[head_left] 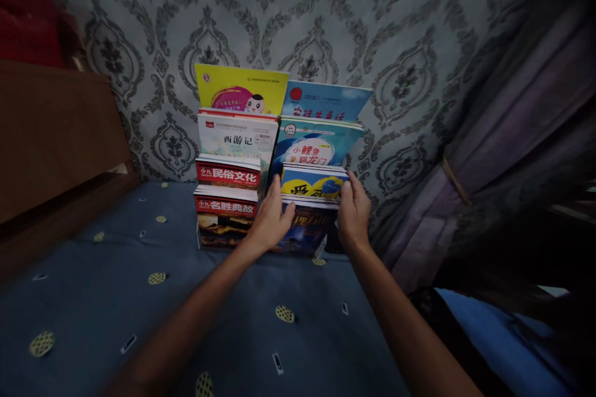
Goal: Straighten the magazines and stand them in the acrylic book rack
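Observation:
My left hand (272,218) and my right hand (354,211) clasp a blue-and-yellow book (314,183) by its two side edges, thumbs toward the front. This book stands in the right column of a stepped book display, behind a dark blue book (305,229). Behind it are a teal book (319,139) and a light blue book (328,99). The left column holds a yellow book (242,84), a white book (237,136), a red-topped book (228,172) and another red-topped book (226,220) in front. The rack under the books is mostly hidden.
The display stands on a dark blue patterned cloth (158,310), close to a grey patterned wall (316,31). At the left is a brown wooden cabinet (56,136) with a red item (28,12) on top. A tied purple curtain (447,198) hangs at the right.

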The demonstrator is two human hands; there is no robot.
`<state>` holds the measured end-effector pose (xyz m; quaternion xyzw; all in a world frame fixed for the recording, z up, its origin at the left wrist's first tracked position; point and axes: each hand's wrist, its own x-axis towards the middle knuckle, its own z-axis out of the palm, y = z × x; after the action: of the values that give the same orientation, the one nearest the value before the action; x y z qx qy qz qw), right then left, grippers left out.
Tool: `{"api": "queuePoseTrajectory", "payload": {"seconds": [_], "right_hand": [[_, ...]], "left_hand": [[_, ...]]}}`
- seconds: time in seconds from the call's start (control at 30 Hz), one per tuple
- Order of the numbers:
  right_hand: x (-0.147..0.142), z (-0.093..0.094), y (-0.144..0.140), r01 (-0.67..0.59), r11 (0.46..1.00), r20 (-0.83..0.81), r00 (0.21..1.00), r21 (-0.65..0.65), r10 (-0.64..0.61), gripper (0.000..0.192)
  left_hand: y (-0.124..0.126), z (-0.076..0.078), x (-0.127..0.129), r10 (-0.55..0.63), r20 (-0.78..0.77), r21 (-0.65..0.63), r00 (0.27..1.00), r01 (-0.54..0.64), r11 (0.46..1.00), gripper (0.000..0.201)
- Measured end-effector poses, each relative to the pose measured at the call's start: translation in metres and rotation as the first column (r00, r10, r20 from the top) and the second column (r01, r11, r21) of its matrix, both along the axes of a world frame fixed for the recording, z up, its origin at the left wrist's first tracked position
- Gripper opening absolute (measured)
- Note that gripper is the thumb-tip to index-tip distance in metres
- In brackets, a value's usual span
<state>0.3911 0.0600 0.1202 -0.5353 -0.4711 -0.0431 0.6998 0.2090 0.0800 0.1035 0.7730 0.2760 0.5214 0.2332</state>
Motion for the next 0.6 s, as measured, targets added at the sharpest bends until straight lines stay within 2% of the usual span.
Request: {"api": "queuePoseTrajectory", "payload": {"seconds": [0.13,0.23,0.3,0.4,0.5,0.6], "right_hand": [[-0.014,0.004,-0.018,0.063,0.993,0.084,0.994,0.098,-0.071,0.049],[-0.04,0.0,-0.04,0.031,0.985,0.222,0.973,0.168,-0.068,0.042],[-0.061,-0.011,-0.054,-0.056,0.986,0.327,0.945,0.157,0.002,0.04],[-0.094,-0.038,-0.068,-0.213,0.977,0.459,0.87,0.021,0.18,0.04],[-0.118,-0.069,-0.074,-0.33,0.935,0.519,0.782,-0.127,0.346,0.044],[-0.131,-0.094,-0.078,-0.375,0.901,0.521,0.735,-0.22,0.434,0.046]], "left_hand": [[-0.01,0.013,-0.027,0.09,-0.013,0.23,0.996,-0.085,0.97,0.05],[-0.004,0.031,-0.056,0.265,-0.057,0.432,0.963,-0.216,0.876,0.035],[0.006,0.044,-0.072,0.42,-0.09,0.503,0.903,-0.323,0.802,0.029],[0.021,0.06,-0.085,0.567,-0.16,0.549,0.808,-0.404,0.731,0.027],[0.03,0.067,-0.087,0.613,-0.236,0.562,0.754,-0.408,0.719,0.028],[0.033,0.067,-0.085,0.634,-0.263,0.566,0.727,-0.416,0.712,0.025]]}}
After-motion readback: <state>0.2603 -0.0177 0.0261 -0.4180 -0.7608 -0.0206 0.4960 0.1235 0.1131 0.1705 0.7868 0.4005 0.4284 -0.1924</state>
